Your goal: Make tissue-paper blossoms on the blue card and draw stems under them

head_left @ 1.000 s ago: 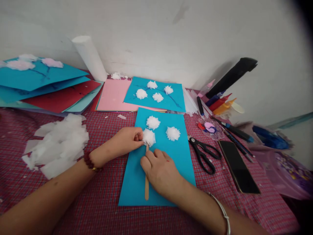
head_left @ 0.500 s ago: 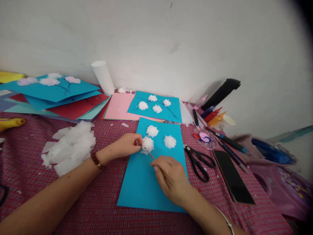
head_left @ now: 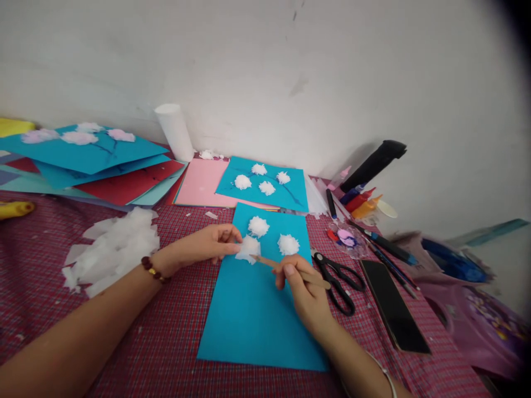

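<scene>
Bare hands meet over an upright blue sheet (head_left: 249, 315) on a checked tablecloth, and I take them from left to right. Farthest left lies a loose pile of white tissue (head_left: 118, 243), beside the left forearm. Next comes the left hand (head_left: 209, 243), fingers loosely curled, thumb and forefinger reaching rightward to the near edge of a white tissue tuft (head_left: 249, 247); I cannot tell whether they pinch it or only steady it. That tuft sits on the upper left part of the sheet, about as wide as it is long, with no clear long axis, just below another tuft (head_left: 258, 226). At its lower right edge is the tip of a flat wooden stick (head_left: 266, 261), apparently touching. The stick's long axis slants from that tip down and right, so it points leftward and slightly away from the person. Its middle is held between the closed thumb and fingers of the right hand (head_left: 305, 293), which stays farther from the tuft than the left. Right of that lie black-handled scissors (head_left: 322, 260).
</scene>
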